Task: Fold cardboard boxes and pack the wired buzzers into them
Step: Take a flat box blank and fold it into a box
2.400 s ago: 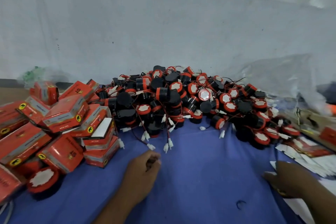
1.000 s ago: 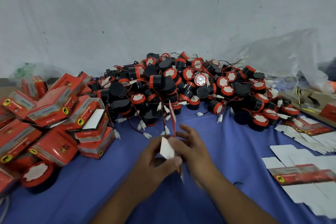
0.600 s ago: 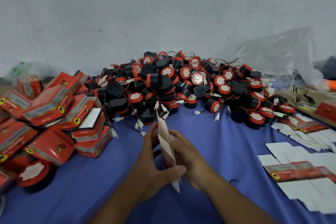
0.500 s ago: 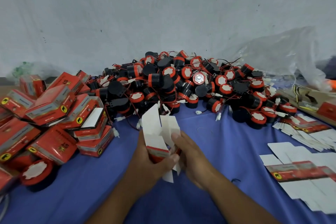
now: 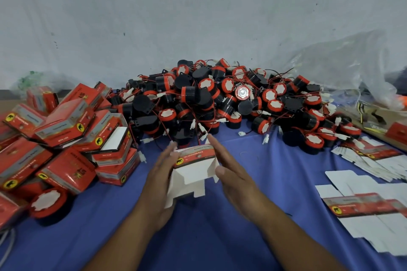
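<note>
1. Left hand (image 5: pixel 160 174): fingers straight, flat on box (image 5: pixel 193 160) left end, gripping nothing.
2. Box: between both palms, long axis left-right, loose flaps (image 5: pixel 187 187) pointing back at me.
3. Right hand (image 5: pixel 233 174): fingers straight, on right end.
4. Buzzers (image 5: pixel 220 103): just past fingertips; I judge the right hand nearer.

1 head-worn camera looks down, close over the table (image 5: pixel 209 237).

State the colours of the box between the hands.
The box is red outside with a grey band and yellow badge, white inside; head view.
</note>
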